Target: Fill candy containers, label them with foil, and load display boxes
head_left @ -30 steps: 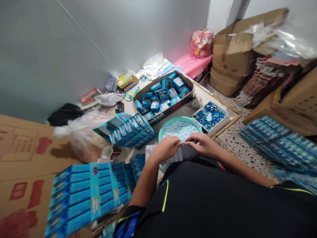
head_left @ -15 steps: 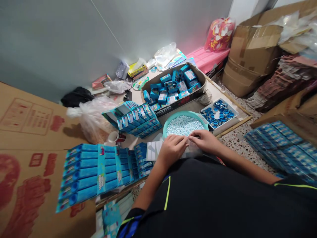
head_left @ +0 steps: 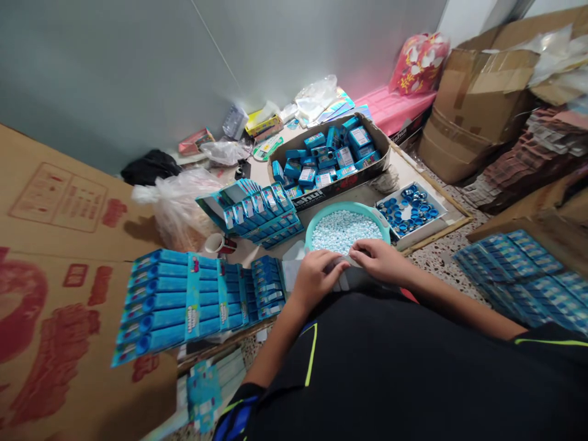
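At the near rim of a turquoise basin (head_left: 311, 228) filled with small pale-blue pellets (head_left: 344, 228), my two hands are close together but apart. My left hand (head_left: 316, 277) is closed around a small translucent piece (head_left: 338, 262), mostly hidden by the fingers; it looks like clear plastic. Beside it, my right hand (head_left: 380, 260) has its fingers curled and pinched at the basin's edge. Whatever is in that pinch is too small to name. White card-like strips (head_left: 290, 273) lie left of my left hand.
Behind the basin stands a carton (head_left: 340, 185) of small blue boxes. To its right a white tray (head_left: 425, 219) holds blue ring-shaped caps. Blue display boxes (head_left: 257, 214) and a paper cup (head_left: 214, 244) stand left. Large cardboard (head_left: 59, 245) borders the left side; wrapped blue packs (head_left: 519, 269) lie right.
The hands have moved slightly apart, and my left hand has turned so its thumb and the translucent piece show more. The camera view has shifted slightly.
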### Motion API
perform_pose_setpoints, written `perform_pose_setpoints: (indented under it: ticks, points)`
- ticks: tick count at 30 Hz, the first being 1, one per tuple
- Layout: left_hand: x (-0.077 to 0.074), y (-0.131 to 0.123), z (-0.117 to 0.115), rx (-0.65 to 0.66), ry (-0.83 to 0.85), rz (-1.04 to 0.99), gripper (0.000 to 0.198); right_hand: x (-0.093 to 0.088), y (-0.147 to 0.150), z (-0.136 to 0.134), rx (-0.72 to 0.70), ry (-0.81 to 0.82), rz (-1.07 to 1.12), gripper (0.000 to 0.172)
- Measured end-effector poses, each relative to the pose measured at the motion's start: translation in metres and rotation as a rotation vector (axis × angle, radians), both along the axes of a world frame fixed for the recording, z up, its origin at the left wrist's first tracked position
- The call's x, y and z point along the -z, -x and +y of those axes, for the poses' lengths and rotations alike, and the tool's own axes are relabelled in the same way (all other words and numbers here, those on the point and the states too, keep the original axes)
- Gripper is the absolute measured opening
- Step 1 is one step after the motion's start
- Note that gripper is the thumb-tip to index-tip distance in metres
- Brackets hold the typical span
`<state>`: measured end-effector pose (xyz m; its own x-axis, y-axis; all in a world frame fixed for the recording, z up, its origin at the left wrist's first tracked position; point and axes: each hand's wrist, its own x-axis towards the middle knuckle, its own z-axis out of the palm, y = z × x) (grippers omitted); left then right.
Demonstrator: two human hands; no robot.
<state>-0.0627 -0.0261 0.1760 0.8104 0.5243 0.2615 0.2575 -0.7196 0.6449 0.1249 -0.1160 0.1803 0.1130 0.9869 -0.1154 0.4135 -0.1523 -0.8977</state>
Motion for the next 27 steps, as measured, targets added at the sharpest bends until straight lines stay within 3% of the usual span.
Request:
perform_pose_setpoints:
  ticks: [4,6,8,13,21,24,27]
  points:
    - [-0.006,-0.003,0.0,0.009,0.075,0.098,0.019,-0.002,0.006,0.0,0.023,0.0,-0.064,0.023]
    - [-0.006,-0.005,-0.002,-0.036,0.001,0.092,0.012,-0.002,0.006,0.001,0.048,-0.015,-0.077,0.022]
    - [-0.004,-0.007,-0.006,-0.056,-0.118,0.055,0.017,-0.002,0.004,0.004,0.058,-0.029,-0.061,0.022]
    - [0.001,-0.007,-0.008,0.017,-0.344,-0.023,0.021,0.002,0.0,0.006,0.064,-0.034,0.038,0.023]
    - [0.013,-0.002,-0.005,0.133,-0.402,-0.065,0.018,0.015,-0.003,-0.002,0.16,-0.005,0.178,0.027]
    - [0.013,-0.001,-0.008,0.222,-0.334,-0.093,0.009,0.018,-0.006,-0.001,0.221,0.002,0.229,0.031]
    - [0.016,0.002,-0.015,0.265,-0.029,-0.213,0.004,0.037,-0.014,0.004,0.388,0.029,0.246,0.036]
